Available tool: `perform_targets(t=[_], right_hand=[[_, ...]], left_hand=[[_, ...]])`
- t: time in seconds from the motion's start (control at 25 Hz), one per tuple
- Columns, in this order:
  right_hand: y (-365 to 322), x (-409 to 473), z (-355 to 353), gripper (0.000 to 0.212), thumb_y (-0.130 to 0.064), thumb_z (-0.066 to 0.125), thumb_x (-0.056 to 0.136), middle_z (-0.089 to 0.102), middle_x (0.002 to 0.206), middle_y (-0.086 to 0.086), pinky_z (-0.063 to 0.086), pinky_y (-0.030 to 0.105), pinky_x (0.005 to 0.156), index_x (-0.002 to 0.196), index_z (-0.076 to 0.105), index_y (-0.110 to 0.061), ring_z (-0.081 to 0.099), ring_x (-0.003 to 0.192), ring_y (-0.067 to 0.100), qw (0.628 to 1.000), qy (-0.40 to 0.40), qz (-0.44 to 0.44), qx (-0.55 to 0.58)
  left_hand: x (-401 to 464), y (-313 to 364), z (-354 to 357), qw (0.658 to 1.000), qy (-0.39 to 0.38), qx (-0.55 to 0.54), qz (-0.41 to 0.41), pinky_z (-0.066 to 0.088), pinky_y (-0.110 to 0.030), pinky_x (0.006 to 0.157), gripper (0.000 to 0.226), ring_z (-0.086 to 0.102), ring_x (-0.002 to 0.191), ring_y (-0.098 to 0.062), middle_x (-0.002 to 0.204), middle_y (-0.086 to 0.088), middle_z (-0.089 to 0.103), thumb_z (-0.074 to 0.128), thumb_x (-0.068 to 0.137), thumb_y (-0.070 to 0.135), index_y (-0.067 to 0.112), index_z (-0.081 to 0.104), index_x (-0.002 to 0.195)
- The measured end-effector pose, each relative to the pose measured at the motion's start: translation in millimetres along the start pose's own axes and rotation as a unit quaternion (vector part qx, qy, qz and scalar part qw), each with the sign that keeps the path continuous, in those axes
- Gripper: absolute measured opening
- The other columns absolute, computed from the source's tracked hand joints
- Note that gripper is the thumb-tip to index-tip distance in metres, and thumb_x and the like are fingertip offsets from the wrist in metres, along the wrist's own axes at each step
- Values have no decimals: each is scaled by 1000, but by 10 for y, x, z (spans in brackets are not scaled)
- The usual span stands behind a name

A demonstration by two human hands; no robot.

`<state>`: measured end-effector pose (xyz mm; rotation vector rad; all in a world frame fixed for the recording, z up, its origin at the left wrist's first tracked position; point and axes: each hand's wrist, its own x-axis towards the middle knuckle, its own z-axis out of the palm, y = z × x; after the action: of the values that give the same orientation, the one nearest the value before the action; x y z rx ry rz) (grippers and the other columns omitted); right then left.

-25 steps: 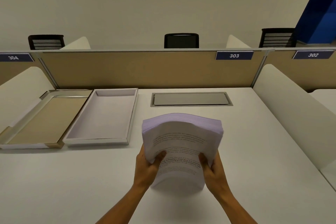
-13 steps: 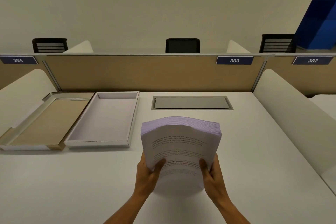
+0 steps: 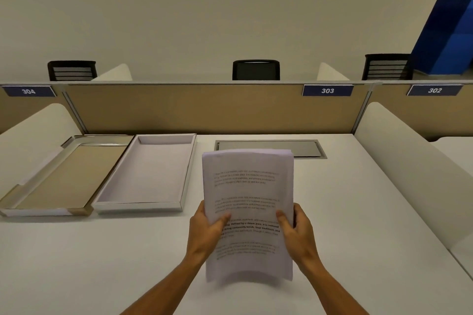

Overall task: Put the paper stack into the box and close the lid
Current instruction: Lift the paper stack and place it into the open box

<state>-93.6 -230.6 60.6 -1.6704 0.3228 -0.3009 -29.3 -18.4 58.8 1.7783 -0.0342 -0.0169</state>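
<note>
A thick stack of printed white paper (image 3: 247,194) is held nearly upright above the desk, its printed side facing me. My left hand (image 3: 204,233) grips its left edge and my right hand (image 3: 298,233) grips its right edge, thumbs on the front sheet. The open white box (image 3: 143,206) lies empty on the desk to the left of the stack. Its lid (image 3: 48,211), brown inside with white walls, lies open side up further left, touching the box.
A grey cable hatch (image 3: 307,148) is set into the white desk (image 3: 358,212) behind the stack. A tan partition (image 3: 192,107) closes the back, white side dividers (image 3: 409,161) flank the desk. Black chairs stand beyond the partition.
Both hands have raised the stack and tipped it upright. Its curved top has flattened and the front page now faces me.
</note>
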Motion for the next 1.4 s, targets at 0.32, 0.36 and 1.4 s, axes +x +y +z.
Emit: perform_targets(t=[0.32, 0.36, 1.4], right_hand=[[-145, 347, 168, 22, -38, 56, 97, 71, 102, 1, 64, 40, 71, 110, 58, -20, 74, 82, 21, 992, -23, 98, -78], [-142, 368, 200, 23, -39, 55, 97, 71, 101, 1, 64, 41, 72, 110, 58, -20, 74, 82, 22, 989, -26, 121, -84], [-732, 1102, 2169, 15, -19, 50, 98, 72, 88, 7, 60, 36, 68, 86, 59, -18, 72, 78, 25, 967, -94, 230, -57]], left_hand=[[281, 185, -127, 983, -19, -5, -185, 65, -44, 64, 28, 77, 71, -26, 95, -8, 76, 78, 82, 15, 15, 63, 105], [301, 178, -146, 979, -24, -12, -203, 65, -45, 64, 27, 77, 70, -26, 95, -9, 76, 78, 82, 14, 14, 63, 105], [1588, 181, -1963, 973, 67, 37, -217, 63, -49, 77, 14, 74, 76, -31, 84, -12, 75, 62, 88, 20, 6, 66, 87]])
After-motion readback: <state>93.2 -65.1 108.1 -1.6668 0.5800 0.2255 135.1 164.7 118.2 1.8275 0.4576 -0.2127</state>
